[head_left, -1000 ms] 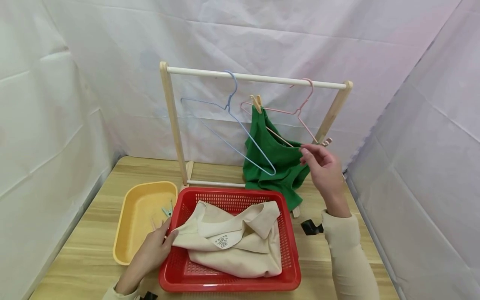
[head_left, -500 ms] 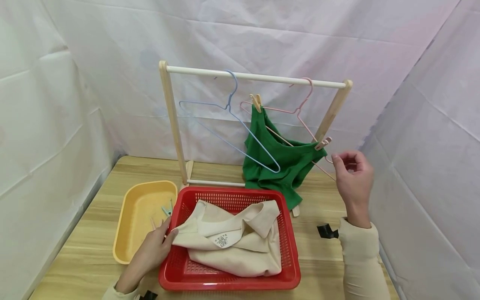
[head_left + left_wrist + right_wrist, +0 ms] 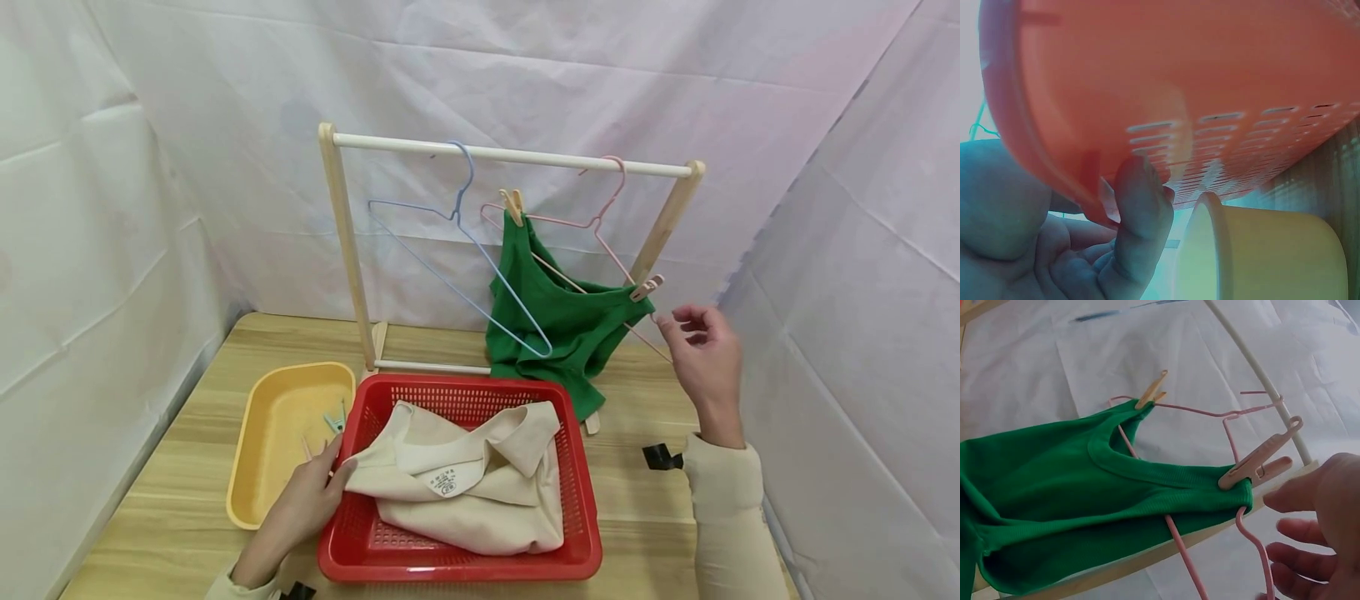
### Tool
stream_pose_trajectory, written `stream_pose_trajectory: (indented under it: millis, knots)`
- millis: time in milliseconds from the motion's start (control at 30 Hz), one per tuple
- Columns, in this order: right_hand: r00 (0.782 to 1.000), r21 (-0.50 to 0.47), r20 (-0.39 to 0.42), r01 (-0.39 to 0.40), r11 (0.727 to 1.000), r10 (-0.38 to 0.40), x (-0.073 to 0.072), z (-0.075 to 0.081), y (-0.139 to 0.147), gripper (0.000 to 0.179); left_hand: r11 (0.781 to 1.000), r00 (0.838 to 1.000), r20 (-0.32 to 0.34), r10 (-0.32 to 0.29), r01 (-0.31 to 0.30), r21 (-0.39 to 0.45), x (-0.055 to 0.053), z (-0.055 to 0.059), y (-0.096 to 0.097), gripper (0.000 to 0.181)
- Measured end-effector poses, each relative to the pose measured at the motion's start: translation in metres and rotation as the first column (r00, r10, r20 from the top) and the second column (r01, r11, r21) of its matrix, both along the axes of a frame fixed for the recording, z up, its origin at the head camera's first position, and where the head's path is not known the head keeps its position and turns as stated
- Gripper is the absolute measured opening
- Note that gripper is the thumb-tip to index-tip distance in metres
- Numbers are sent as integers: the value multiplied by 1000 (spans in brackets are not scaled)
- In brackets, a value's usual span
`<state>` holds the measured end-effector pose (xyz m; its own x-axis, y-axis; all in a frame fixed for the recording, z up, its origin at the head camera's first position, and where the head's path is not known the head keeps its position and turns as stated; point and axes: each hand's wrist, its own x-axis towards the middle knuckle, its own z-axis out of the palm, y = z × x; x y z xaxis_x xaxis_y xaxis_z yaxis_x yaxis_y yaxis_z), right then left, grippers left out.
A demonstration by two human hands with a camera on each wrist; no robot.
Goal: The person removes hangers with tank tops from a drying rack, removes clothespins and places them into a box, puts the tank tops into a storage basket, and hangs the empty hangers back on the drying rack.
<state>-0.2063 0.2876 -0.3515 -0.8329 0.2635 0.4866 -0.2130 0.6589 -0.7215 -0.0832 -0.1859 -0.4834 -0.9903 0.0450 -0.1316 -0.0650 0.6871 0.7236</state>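
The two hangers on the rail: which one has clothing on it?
The pink hanger, nearer the right hand: a green top is pegged onto it, while the blue hanger hanging beside it carries no garment.

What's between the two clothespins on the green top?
The neckline of the green top and part of the pink hanger, seen in the right wrist view.

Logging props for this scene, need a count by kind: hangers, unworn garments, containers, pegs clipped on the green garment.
Hangers: 2 (blue hanger, pink hanger)
Garments: 2 (green garment, beige garment)
Containers: 2 (red basket, yellow tray)
Pegs on the green garment: 2 (tan peg, pink peg)
Total: 8
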Motion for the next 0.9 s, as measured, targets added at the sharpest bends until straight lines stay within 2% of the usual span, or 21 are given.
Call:
stream_pose_trajectory:
  millis: [167,400,900]
  knots:
    - [991,82,101,-92,992,83,-7,-1,1,39,1000,1000,0,1,-1,8,0,0,0,54]
    - [983,197,141,-142,970,115,-14,-1,-1,44,1000,1000,4,0,0,11,0,0,1,53]
    - [985,243,68,-172,955,160,-22,-4,-9,25,1000,1000,-7,1,-1,-1,1,0,1,53]
